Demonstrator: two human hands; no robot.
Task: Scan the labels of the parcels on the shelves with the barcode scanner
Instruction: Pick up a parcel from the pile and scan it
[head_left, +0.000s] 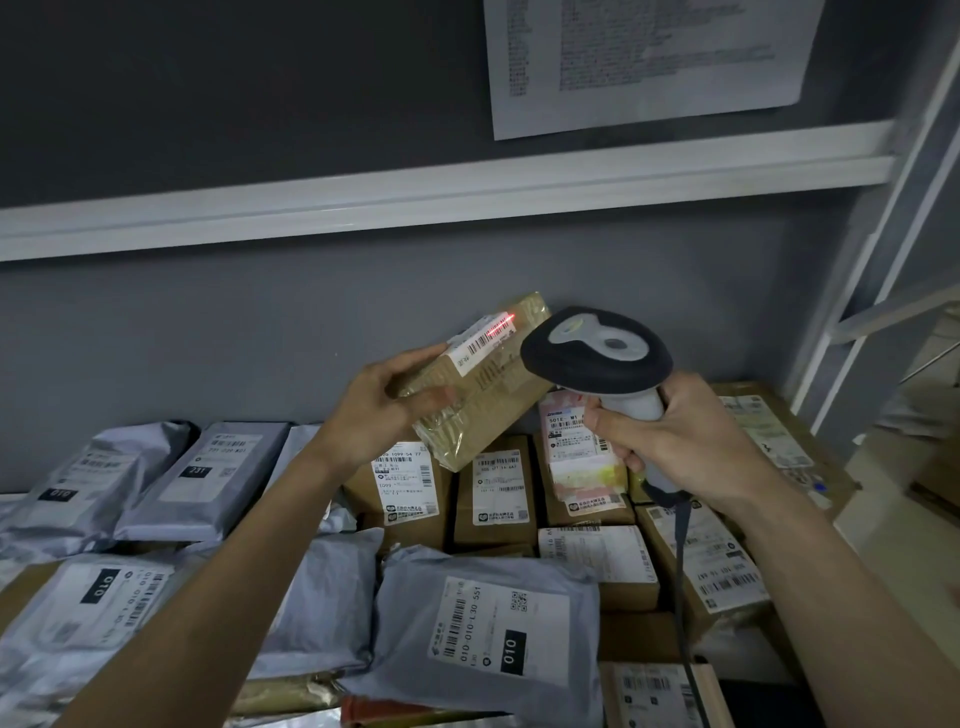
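1. Nearest the camera, two bare forearms reach forward over a shelf packed with parcels, among them a grey mailer bag (483, 634) with a white "010" label lying flat in the foreground.
2. The left hand (384, 410) grips a taped brown box (483, 384), thumb across its front and fingers behind its left edge, holding it tilted above the other parcels.
3. The right hand (680, 441) is clamped round the grip of the barcode scanner (597, 358), just right of the held box; the scanner's dark head points at the box.
4. A red scan line falls across the barcode label (485, 338) at the box's upper edge.
5. The scanner's cable (685, 597) hangs down from the grip past the right wrist.
6. Beneath the hands stand brown cartons (496, 499) with white shipping labels; more grey mailer bags (208, 478) lie to the left.
7. Behind is a grey wall (208, 322), a white shelf rail (415, 202) and a printed sheet (649, 57) pinned above.
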